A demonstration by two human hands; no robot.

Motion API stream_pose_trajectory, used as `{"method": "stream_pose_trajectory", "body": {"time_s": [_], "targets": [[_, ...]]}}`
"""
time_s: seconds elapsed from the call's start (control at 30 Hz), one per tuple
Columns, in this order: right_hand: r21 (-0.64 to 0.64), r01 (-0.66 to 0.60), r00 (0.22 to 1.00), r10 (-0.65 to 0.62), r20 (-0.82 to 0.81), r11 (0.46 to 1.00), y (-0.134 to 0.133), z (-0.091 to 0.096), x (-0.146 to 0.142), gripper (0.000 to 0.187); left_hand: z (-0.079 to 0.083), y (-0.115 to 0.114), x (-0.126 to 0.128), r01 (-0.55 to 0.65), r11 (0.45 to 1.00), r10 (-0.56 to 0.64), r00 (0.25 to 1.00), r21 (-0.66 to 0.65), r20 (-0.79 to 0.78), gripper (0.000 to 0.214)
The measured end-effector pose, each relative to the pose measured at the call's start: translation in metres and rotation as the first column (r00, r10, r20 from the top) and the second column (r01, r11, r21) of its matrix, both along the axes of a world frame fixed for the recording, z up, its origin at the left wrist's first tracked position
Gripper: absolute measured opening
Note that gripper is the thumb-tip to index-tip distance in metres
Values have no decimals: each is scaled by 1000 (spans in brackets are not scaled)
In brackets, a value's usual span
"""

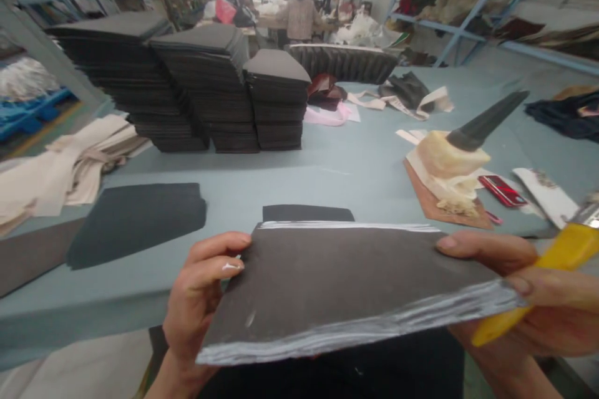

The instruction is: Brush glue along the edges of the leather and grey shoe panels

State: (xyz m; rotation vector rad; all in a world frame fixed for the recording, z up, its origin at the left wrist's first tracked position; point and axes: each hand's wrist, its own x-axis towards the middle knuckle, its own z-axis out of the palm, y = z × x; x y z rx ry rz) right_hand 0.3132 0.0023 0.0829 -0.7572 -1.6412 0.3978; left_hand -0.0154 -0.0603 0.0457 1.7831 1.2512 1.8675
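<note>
Between my two hands is a stack of dark grey sheets point(327, 274), its near and far edges smeared with white. My left hand point(201, 293) grips its left end, and a white smudge marks one finger. The right end is pinched by my right hand point(524, 293), which also holds a yellow-handled brush point(561, 255) whose bristles are out of the picture. Just behind the stack, a dark sheet point(306, 212) lies on the table. Another dark piece point(140, 221) rests to the left, partly over a grey-brown one point(37, 252).
Tall piles of dark sheets point(187, 87) stand at the back left of the blue-green table point(327, 174). At right, a pale container point(444, 156) with a dark handle sits on a brown board, beside a red object point(503, 191). Beige strips point(79, 162) lie left.
</note>
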Motion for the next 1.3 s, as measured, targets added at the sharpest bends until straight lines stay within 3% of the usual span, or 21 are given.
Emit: {"method": "stream_pose_trajectory", "body": {"time_s": [0.13, 0.23, 0.33, 0.43, 0.5, 0.6, 0.77, 0.93, 1.17, 1.3], "targets": [[88, -92, 986, 103, -131, 992, -2, -1, -7, 16, -8, -3, 0, -51, 998, 51, 999, 25, -13, 19], [158, 6, 991, 15, -131, 987, -1, -13, -11, 29, -11, -2, 2, -87, 996, 89, 995, 36, -41, 12], [212, 125, 992, -123, -24, 969, 5, -24, -16, 29, -2, 9, 5, -67, 997, 68, 997, -28, 35, 7], [190, 265, 963, -269, -5, 945, 19, -23, -24, 36, 18, 30, 7, -150, 961, 181, 977, -234, 116, 11], [145, 354, 935, -348, -67, 924, 33, -21, -31, 34, 30, 49, 6, -193, 939, 228, 969, -285, 95, 16], [-1, 299, 950, -298, -93, 954, 56, -26, -38, 33, 38, 74, 3, -148, 938, 187, 978, -315, 96, 16], [-203, 194, 978, -206, -38, 960, 74, -63, -32, 28, 11, 85, 0, -35, 858, 146, 973, -512, 177, 28], [-254, 201, 979, -189, 74, 946, 76, -95, -23, 26, -19, 71, -1, 49, 815, 100, 970, -578, 223, 45], [-327, 181, 983, -161, 88, 928, 75, -96, -28, 30, -26, 68, 1, -101, 811, 87, 995, -576, -51, 12], [-373, 144, 989, -129, 67, 917, 72, -90, -31, 28, -30, 69, -3, -111, 782, 48, 992, -613, -118, 11]]}}
